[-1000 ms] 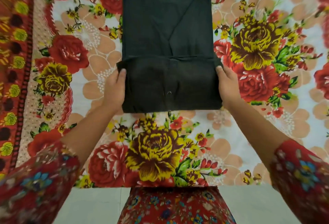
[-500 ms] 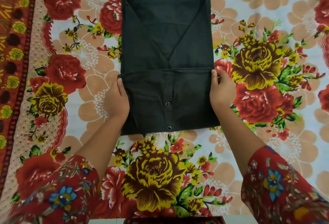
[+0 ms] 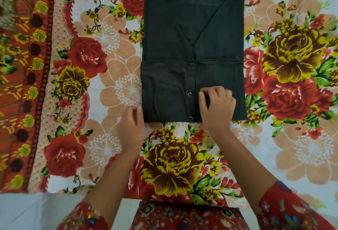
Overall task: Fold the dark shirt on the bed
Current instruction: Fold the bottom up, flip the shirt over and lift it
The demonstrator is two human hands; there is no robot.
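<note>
Right fingers (image 3: 218, 90) curled onto dark shirt (image 3: 193, 28), left fingers (image 3: 135, 113) loosely bent beside it

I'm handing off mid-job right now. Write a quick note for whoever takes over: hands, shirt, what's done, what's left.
Left hand: open, holding nothing, over the bedsheet just off the dark shirt at its near-left corner.
Right hand: fingers curled on the shirt's near folded panel, beside the snaps; unclear whether it pinches cloth.
Done: shirt lies flat on the bed, sides folded in, near end folded up over the middle.
Left: probably one more fold toward the far end, then smoothing.
</note>
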